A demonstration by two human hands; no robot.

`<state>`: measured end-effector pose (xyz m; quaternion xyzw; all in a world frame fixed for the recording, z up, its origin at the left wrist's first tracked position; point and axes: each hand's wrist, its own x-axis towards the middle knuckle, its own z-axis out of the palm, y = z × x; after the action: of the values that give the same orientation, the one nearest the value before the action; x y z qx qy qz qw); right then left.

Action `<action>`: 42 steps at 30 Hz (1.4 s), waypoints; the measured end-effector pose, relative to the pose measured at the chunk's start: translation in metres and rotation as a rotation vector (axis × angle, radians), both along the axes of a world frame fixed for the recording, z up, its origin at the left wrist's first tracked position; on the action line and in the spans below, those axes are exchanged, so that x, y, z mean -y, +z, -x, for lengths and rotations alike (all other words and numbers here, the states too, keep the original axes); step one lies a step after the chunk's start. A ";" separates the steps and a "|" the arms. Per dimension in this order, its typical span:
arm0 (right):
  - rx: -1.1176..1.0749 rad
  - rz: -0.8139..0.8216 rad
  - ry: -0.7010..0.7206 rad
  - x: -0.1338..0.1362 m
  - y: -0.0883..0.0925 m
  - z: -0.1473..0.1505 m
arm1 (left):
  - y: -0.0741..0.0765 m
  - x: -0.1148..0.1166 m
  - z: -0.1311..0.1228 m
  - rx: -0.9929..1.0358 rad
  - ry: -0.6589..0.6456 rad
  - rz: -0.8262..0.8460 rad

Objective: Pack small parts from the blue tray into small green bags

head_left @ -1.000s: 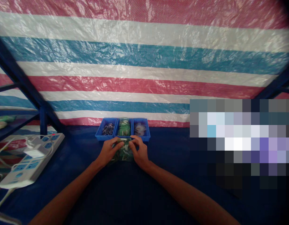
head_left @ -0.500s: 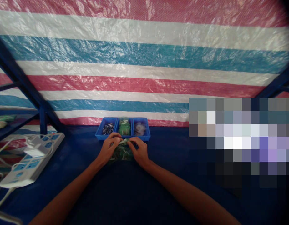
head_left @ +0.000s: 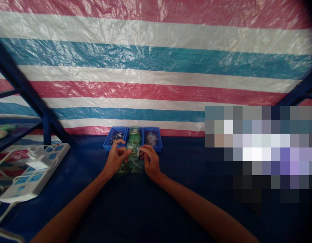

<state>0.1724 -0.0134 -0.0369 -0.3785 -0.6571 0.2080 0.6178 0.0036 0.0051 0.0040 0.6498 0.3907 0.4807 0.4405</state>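
Note:
Between my two hands is a small clear plastic bag with pale, slim pieces inside. My left hand pinches its left edge between thumb and fingers. On the other side, the fingers of my right hand close at its right edge. Below it, a pile of greenish filled bags lies on the dark blue table, partly hidden by my hands. Just beyond stand three blue bins: the left bin holds loose dark and silvery pins, the middle one green bags, the right one clear, filmy pieces.
A white power strip with plugs and cables lies on the left of the table. Dark blue frame bars rise at the left and right. A striped plastic sheet hangs behind. The right side is pixelated.
The bag between my hands has turned, and its flat face now shows more. My left fingers have spread a little, while my right fingers have moved in along the bag's right edge.

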 end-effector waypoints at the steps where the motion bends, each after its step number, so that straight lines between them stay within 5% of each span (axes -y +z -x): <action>1: 0.026 -0.016 0.005 0.000 0.001 0.000 | 0.000 0.000 0.000 -0.007 0.004 -0.005; 7: 0.028 0.015 -0.036 -0.001 0.005 0.002 | 0.002 0.000 0.005 -0.119 0.041 -0.070; 14: -0.007 0.132 -0.055 -0.002 0.003 0.001 | 0.010 -0.003 0.002 -0.387 0.028 -0.359; 19: -0.076 0.198 -0.052 -0.001 0.002 0.001 | 0.021 -0.030 -0.003 -0.425 0.220 -0.330; 25: -0.002 0.200 -0.030 0.000 0.005 0.000 | 0.026 -0.075 -0.012 -0.788 0.158 -0.340; 29: 0.019 0.210 -0.037 -0.001 0.004 0.000 | 0.024 -0.085 -0.014 -0.981 0.100 -0.418; 34: 0.068 0.199 -0.044 0.000 0.002 0.000 | 0.026 -0.080 -0.010 -1.047 -0.026 -0.505; 42: 0.372 0.240 -0.214 -0.006 0.025 -0.009 | 0.046 -0.034 0.001 -0.742 0.234 -0.629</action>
<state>0.1810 -0.0075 -0.0115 -0.5483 -0.6863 0.1449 0.4555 0.0023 0.0388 0.0498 0.8301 0.4277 0.3578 -0.0023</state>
